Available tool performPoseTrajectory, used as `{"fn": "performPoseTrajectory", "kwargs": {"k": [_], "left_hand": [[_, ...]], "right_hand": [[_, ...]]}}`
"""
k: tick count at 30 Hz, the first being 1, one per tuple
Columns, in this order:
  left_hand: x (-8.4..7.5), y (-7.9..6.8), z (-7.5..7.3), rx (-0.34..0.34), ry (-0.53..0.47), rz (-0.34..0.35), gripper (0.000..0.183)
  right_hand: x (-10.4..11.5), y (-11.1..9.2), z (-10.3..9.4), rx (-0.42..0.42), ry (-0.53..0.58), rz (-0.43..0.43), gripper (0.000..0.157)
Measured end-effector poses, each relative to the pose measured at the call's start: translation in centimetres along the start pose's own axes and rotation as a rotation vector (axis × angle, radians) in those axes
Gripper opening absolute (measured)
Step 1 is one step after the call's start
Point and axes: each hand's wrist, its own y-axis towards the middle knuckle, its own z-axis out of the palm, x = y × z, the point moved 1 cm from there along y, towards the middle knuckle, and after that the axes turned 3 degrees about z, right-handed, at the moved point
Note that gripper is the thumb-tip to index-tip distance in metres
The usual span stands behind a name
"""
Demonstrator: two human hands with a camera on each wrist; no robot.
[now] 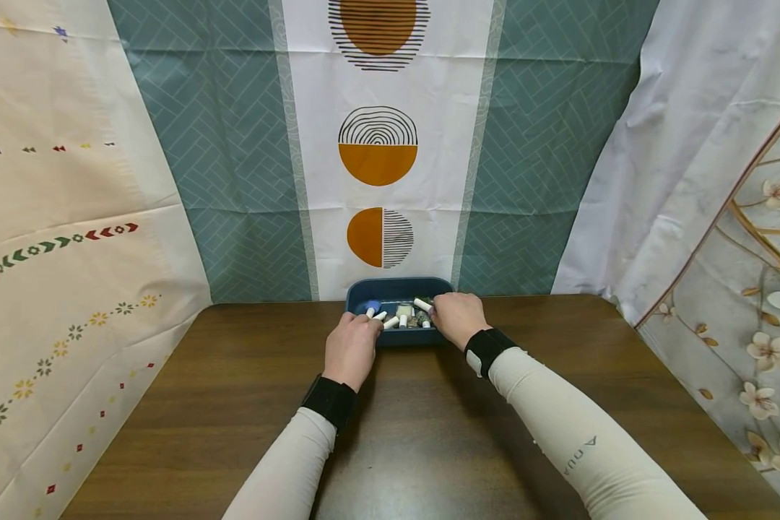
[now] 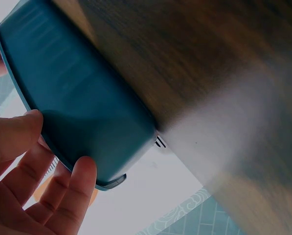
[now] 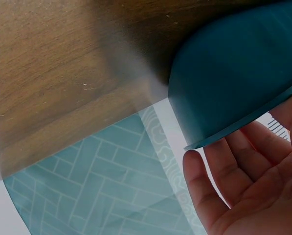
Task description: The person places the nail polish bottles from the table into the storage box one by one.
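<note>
A dark teal plastic bin [image 1: 408, 338] sits at the far edge of the table. Several small items with long white caps [image 1: 391, 323], resembling nail polish bottles, lie inside it; one has a blue body [image 1: 373, 305]. My left hand [image 1: 351, 350] grips the bin's left end, thumb at the rim and fingers bent over it. At the opposite end, my right hand [image 1: 460, 318] holds the rim, its fingertips overlapping a white cap in the head view. From the left wrist, the bin's outer wall [image 2: 82, 93] shows beside the curled fingers [image 2: 79, 181]. The right wrist view hides the contents.
The brown wooden table [image 1: 247, 404] stretches from the bin toward me. Behind its far edge hangs a teal and white patterned cloth [image 1: 390, 238]. Printed cloths hang at the left [image 1: 71, 289] and the right [image 1: 741, 289].
</note>
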Motion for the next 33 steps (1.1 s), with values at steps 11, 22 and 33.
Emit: {"fn": "performPoseTrajectory", "kwargs": {"k": [11,22,33], "left_hand": [[0.1,0.1,0.1,0.016,-0.014,-0.007,0.011],[0.1,0.1,0.1,0.029,-0.012,-0.004,0.012],[-0.1,0.5,-0.2,0.058,-0.024,-0.027,0.011]], "right_hand": [[-0.3,-0.1,0.3,0.029,-0.009,0.006,0.022],[-0.9,-1.2,0.4,-0.051,0.013,-0.038,0.016],[-2.3,-4.0,-0.1,-0.112,0.109,-0.071,0.029]]}}
